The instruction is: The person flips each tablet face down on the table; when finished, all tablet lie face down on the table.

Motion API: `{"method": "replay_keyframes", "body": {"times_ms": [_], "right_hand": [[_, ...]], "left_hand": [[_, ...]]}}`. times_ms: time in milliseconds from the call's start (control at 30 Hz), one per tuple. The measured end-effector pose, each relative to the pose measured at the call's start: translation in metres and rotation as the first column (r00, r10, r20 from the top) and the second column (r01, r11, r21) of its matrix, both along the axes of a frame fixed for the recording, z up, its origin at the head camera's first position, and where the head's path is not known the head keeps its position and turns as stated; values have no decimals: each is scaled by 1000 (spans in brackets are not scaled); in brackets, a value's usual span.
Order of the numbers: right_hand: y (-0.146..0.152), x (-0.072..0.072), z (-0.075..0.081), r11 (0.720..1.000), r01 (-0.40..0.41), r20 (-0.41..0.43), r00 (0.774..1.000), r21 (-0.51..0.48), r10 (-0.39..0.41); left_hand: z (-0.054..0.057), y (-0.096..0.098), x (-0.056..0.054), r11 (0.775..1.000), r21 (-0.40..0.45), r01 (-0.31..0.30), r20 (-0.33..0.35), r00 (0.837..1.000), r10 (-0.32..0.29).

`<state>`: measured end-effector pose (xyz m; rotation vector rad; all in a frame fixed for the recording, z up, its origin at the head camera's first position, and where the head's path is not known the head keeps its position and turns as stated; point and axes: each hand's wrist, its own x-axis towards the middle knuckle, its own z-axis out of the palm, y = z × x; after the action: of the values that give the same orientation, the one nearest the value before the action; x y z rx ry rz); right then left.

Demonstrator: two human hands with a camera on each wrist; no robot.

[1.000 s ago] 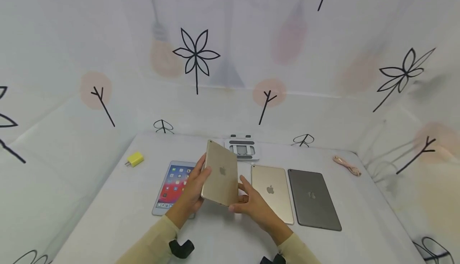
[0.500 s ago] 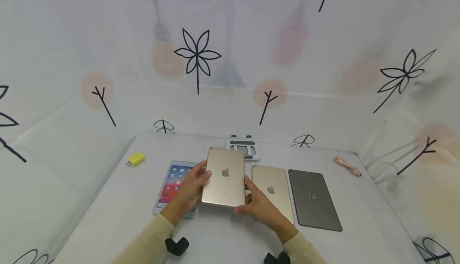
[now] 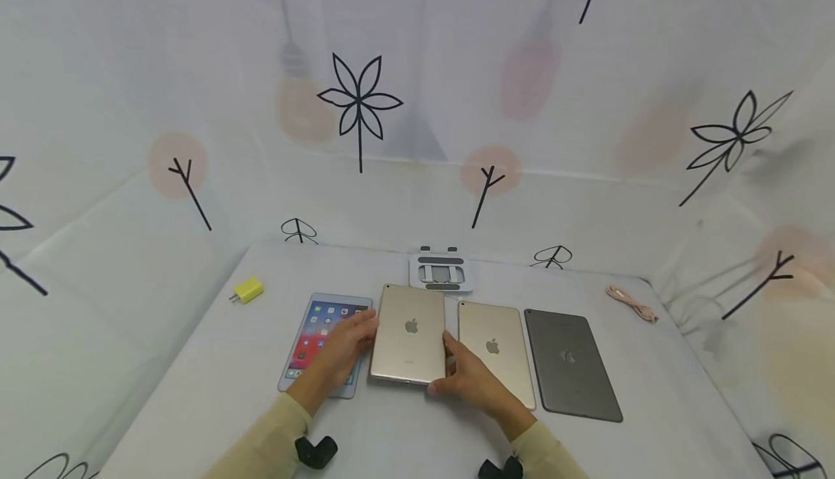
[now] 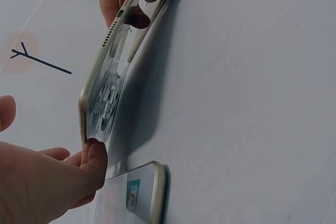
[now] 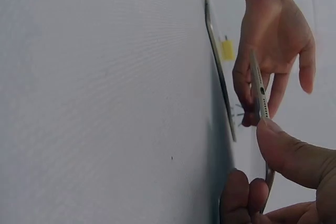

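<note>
A gold tablet (image 3: 413, 348), back up with an apple logo, is held low over the white table between two other tablets. My right hand (image 3: 471, 379) pinches its near right corner, the thumb on top and curled fingers underneath. At the left edge, my left hand (image 3: 344, 348) keeps its fingertips under the tablet, while its thumb stands lifted away in the left wrist view. The held tablet's screen faces down, with a gap and shadow below it. Beneath my left hand lies a lit white tablet (image 3: 329, 316), screen up and partly covered.
To the right lie a second gold tablet (image 3: 491, 330) and a dark grey tablet (image 3: 574, 367), both back up. A white folding stand (image 3: 440, 260) is at the back. A yellow charger plug (image 3: 248, 290) sits far left, a pink coiled cable (image 3: 631, 303) far right.
The held tablet has turned from tilted to nearly flat and come down toward the table, nearer me. My left thumb no longer lies over its edge; the right hand kept its grip.
</note>
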<state>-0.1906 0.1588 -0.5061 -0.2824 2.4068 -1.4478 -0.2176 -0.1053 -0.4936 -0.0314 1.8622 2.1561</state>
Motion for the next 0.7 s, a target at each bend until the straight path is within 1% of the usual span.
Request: {"method": "replay_keyframes", "body": {"times_ms": [200, 333, 533, 600, 700], "right_hand": [[0, -1, -1, 1000, -9, -9, 1000, 23, 9], [0, 0, 0, 999, -19, -7, 1000, 36, 20], [-2, 0, 0, 999, -26, -11, 1000, 42, 26], [-2, 0, 0, 998, -23, -17, 1000, 54, 24], [-3, -1, 0, 994, -30, -34, 999, 102, 34]], "left_hand": [[-2, 1, 1, 1000, 4, 9, 0, 1000, -9], [-5, 3, 1, 1000, 17, 6, -1, 1000, -6], [-8, 3, 1, 1000, 8, 21, -9, 1000, -21], [-8, 3, 1, 1000, -1, 28, -6, 1000, -28], [-6, 4, 3, 999, -18, 38, 4, 999, -38]]}}
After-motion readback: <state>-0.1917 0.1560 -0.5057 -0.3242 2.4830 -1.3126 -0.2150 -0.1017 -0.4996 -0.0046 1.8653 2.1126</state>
